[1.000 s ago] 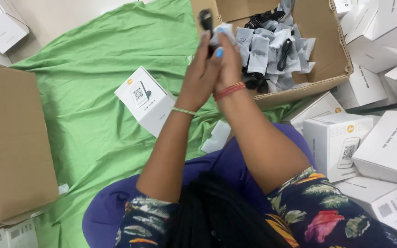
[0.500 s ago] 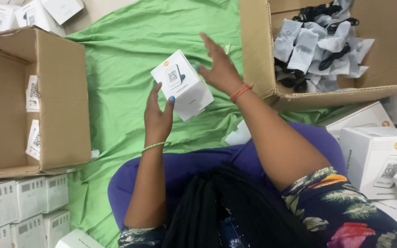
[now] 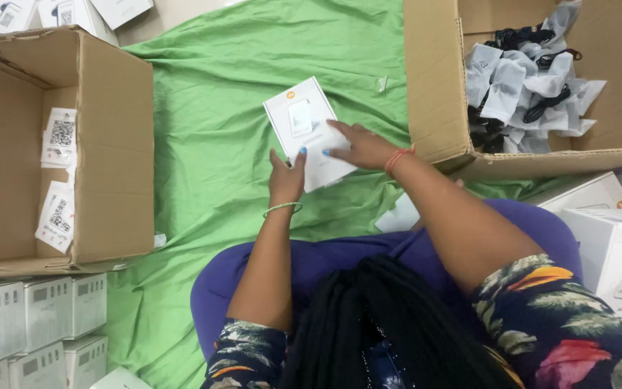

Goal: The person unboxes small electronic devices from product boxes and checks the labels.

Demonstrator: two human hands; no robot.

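Observation:
A small white product box (image 3: 304, 126) lies over the green cloth (image 3: 217, 144) in front of me. My left hand (image 3: 286, 176) grips its near left corner, thumb on top. My right hand (image 3: 361, 146) rests flat on the box's right side, fingers spread across its face. An orange band sits on my right wrist, a thin green bangle on my left.
A large open cardboard box (image 3: 426, 86) at the right holds grey wrapped parts and black cables (image 3: 534, 79). Another cardboard box (image 3: 102, 144) lies on its side at the left, with white slips inside. White boxes are stacked at the lower left (image 3: 30, 324) and at the right (image 3: 613, 238).
Both hands left the right carton and came down to the white box on the cloth. The view has swung left, and the box now lies flatter between my hands.

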